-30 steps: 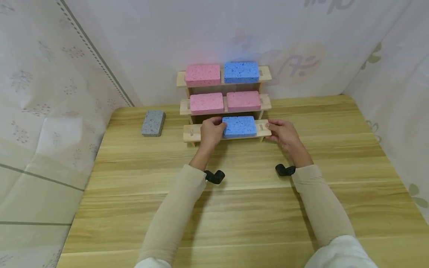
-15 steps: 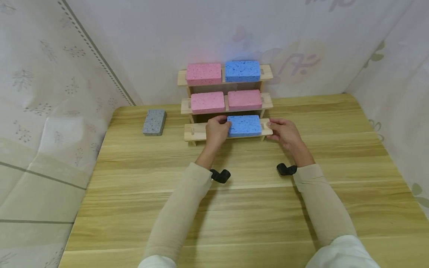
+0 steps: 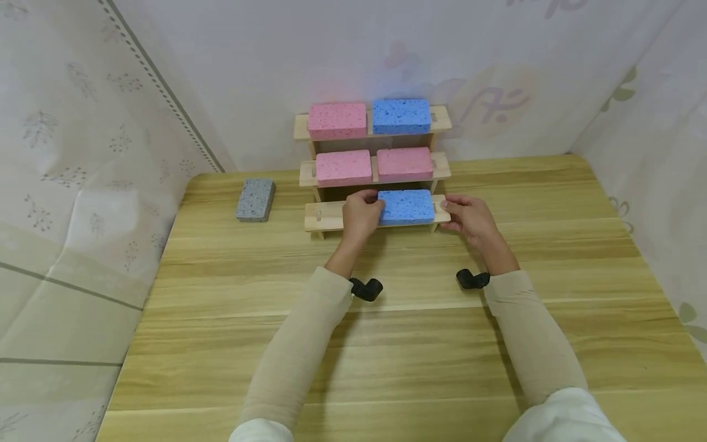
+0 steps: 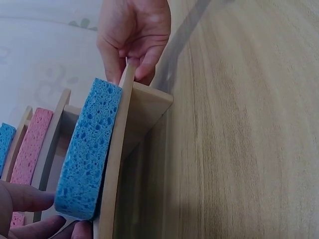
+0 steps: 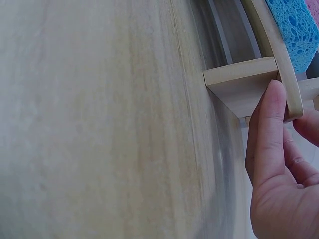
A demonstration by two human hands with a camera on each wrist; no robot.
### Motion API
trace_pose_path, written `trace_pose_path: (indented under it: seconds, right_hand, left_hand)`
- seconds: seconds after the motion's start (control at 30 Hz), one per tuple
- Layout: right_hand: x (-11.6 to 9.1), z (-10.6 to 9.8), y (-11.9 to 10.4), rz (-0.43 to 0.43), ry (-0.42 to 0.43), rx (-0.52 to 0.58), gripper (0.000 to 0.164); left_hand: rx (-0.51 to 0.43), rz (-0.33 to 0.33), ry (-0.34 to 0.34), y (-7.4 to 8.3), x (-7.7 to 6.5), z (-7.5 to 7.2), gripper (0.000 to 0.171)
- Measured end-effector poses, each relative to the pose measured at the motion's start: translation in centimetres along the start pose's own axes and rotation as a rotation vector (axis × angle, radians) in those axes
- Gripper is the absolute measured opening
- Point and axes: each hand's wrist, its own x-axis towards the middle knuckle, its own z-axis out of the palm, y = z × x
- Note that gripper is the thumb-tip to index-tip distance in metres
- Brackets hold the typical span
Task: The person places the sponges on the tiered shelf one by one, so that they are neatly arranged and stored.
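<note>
A blue sponge (image 3: 407, 207) lies flat on the right part of the lowest board (image 3: 331, 210) of a three-tier wooden stand. My left hand (image 3: 360, 218) holds the sponge by its left end; in the left wrist view, thumb and fingers (image 4: 30, 198) are bent around that end. With its thumb on top and fingers beneath, my right hand (image 3: 472, 220) grips the right end of the same board. The right wrist view shows that hand (image 5: 279, 169) at the board's end, beside the support leg (image 5: 244, 79).
Two pink sponges (image 3: 343, 167) sit on the middle tier. The top tier bears a pink sponge (image 3: 337, 120) and a blue one (image 3: 401, 116). A grey sponge (image 3: 255, 200) lies on the wooden table (image 3: 420, 362) left of the stand. Patterned cloth (image 3: 248, 73) hangs behind.
The left hand and the blue sponge have slid right along the lowest board, toward the right hand. The right hand keeps its grip on the board's end.
</note>
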Motion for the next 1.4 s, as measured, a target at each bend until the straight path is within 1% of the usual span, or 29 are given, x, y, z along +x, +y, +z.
trace_pose_path:
  seconds: [0.3,0.53,0.7,0.8,0.97,1.1,1.2,1.27,1.4]
  right_hand:
    - [0.0,0.0,0.0,0.002,-0.006,0.021,0.047]
    - [0.0,0.0,-0.1,0.003,-0.005,0.003,0.047]
    - [0.0,-0.1,-0.1,0.004,-0.01,0.009,0.047]
    - [0.0,-0.1,-0.1,0.0,-0.014,0.01,0.046]
    - [0.0,0.0,-0.2,-0.001,-0.012,0.011,0.046]
    - [0.1,-0.1,-0.2,-0.001,-0.011,0.009,0.047]
    - [0.1,-0.1,-0.1,0.0,-0.011,0.008,0.047]
    - [0.2,-0.1,0.0,0.001,-0.014,0.007,0.048]
    - [0.1,-0.2,0.1,0.001,-0.014,0.013,0.049]
  left_hand:
    - [-0.01,-0.001,-0.008,0.0,-0.2,-0.2,0.031]
    - [-0.076,-0.006,-0.018,0.1,-0.5,-0.9,0.031]
    - [-0.078,0.011,-0.011,0.3,-0.9,-1.5,0.031]
    - [-0.11,0.005,0.007,0.1,-1.3,-2.3,0.029]
    - [-0.182,0.0,0.046,-0.8,-1.9,-4.1,0.027]
    - [-0.26,-0.009,0.053,-1.5,-2.2,-5.5,0.028]
    - [-0.321,-0.025,0.055,-1.7,-2.5,-6.4,0.029]
    - [-0.34,-0.037,0.065,-1.8,-2.6,-6.9,0.029]
    - [-0.387,-0.046,0.098,-1.7,-2.8,-7.9,0.028]
